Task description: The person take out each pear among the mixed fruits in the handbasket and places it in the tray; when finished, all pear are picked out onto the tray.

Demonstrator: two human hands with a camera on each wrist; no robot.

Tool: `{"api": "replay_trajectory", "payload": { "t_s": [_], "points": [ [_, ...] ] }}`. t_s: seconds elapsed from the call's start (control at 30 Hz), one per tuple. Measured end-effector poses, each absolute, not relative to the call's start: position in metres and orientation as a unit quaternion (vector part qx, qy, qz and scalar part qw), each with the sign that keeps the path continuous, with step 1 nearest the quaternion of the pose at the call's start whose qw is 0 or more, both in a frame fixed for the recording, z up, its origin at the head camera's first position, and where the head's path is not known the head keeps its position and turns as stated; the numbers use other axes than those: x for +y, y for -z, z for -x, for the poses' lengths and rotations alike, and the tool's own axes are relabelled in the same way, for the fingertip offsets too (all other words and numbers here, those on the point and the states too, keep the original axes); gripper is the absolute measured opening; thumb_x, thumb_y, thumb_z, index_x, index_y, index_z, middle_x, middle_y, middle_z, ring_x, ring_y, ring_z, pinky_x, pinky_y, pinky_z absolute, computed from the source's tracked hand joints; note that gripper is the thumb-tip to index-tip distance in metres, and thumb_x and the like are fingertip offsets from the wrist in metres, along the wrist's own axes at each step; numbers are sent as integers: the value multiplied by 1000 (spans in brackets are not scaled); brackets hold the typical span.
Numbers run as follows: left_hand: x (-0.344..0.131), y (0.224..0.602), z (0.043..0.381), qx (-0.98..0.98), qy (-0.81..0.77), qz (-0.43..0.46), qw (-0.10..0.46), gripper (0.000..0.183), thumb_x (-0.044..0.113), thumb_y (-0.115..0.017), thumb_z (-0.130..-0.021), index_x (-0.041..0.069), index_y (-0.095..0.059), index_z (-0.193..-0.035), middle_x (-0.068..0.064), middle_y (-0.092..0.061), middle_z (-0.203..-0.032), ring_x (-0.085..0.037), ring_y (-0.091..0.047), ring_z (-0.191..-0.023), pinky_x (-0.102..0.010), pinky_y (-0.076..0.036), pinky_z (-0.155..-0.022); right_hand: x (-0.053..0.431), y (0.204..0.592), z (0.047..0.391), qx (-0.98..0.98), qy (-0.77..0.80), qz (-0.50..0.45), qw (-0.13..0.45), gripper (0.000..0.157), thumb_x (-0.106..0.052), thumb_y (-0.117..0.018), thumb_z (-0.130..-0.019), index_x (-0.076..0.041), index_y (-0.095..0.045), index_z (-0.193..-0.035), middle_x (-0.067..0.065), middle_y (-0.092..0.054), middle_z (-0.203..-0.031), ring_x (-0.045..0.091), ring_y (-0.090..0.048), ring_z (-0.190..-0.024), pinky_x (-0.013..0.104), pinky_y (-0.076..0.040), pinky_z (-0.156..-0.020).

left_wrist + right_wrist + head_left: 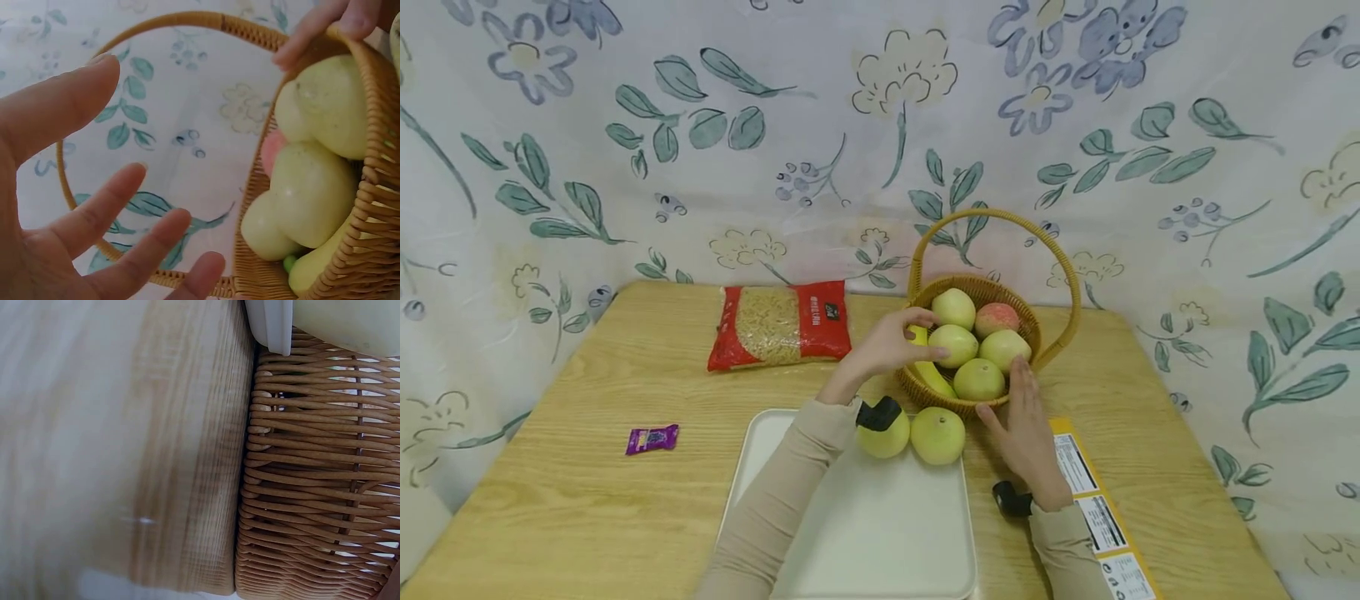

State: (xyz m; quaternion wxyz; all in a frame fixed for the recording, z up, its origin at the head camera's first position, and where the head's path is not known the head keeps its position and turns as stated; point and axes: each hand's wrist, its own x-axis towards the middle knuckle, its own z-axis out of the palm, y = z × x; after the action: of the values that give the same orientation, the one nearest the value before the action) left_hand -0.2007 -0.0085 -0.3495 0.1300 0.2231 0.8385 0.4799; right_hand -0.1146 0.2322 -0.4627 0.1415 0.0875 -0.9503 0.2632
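A wicker basket (953,406) with a tall handle holds several pale green round fruits (979,381), a reddish peach-like fruit (997,320) and a yellow banana (934,382). Over its left side hovers my left hand (891,343), fingers spread. The left wrist view shows that hand (75,206) grasping nothing, apart from the basket (378,134). My right hand (1026,429) lies along the basket's right front, straight fingers against the rim. Its fingertips (312,31) also appear in the left wrist view. The right wrist view shows mostly woven basket wall (312,487).
A white tray (880,533) lies in front, two pale green fruits (937,436) at its far edge. Further left are a red bag of dry pasta-like food (778,325) and a small purple packet (652,439). An orange-and-white printed strip (1101,508) lies under the right forearm.
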Motion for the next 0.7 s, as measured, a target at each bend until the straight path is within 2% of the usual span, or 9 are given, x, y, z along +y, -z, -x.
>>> {"api": "replay_trajectory", "payload": {
  "t_s": [0.13,0.37,0.5,0.7],
  "points": [
    [2,352,213,832,-489,-226,134,54,34,-74,-85,20,-56,-135,-7,-56,-137,-27,-53,-125,-40,-45,-104,232,465,114,-949,-265,-89,147,84,-48,-44,-100,-1,0,-155,26,-6,-161,44,-9,-148,56,-15,-118],
    [17,359,236,821,-491,-250,149,55,35,-71,-88,19,-54,-137,-11,-53,-140,-32,-53,-125,-40,-46,-103,234,462,115,-951,-270,-82,129,85,-46,-46,-100,-3,2,-155,24,-3,-162,44,-7,-148,57,-14,-118],
    [23,359,251,824,-471,-265,168,53,33,-71,-87,22,-55,-136,-10,-53,-141,-31,-53,-125,-41,-47,-101,234,462,116,-950,-267,-85,135,85,-46,-46,-100,-2,1,-155,25,-4,-161,45,-9,-147,58,-15,-117],
    [29,363,267,821,-457,-283,192,49,25,-71,-87,21,-57,-134,-8,-50,-144,-28,-46,-132,-45,-41,-108,233,462,115,-951,-265,-87,132,85,-50,-42,-100,-3,2,-155,25,-5,-161,45,-8,-147,59,-17,-116]
  ]
}}
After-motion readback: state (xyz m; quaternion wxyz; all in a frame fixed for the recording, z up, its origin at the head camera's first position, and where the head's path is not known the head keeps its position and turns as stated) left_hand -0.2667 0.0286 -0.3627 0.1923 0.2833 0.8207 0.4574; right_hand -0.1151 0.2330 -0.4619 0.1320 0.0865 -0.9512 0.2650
